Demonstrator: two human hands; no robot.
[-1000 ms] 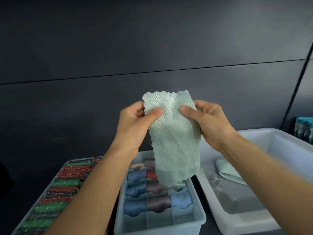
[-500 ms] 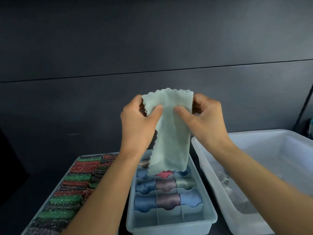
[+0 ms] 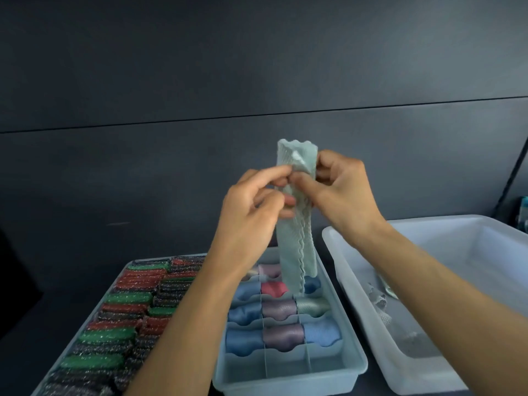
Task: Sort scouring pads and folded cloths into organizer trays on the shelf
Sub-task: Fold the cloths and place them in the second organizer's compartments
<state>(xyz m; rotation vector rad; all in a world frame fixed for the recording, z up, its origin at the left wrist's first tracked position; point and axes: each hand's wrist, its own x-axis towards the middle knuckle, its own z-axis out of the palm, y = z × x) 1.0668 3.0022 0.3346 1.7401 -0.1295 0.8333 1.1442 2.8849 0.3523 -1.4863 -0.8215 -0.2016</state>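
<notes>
Folded narrower, cloth [image 3: 297, 247] screens part of divided tray [image 3: 288, 378] beside scouring pads [image 3: 128, 298].

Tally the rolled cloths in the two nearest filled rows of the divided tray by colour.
Blue cloths: 3
Purple cloths: 2
Pale green cloth: 1
Total: 6

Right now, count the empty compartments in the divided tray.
3, all in the tray's front row: left compartment, middle compartment, right compartment. The left arm and cloth hide parts of the back rows.
</notes>
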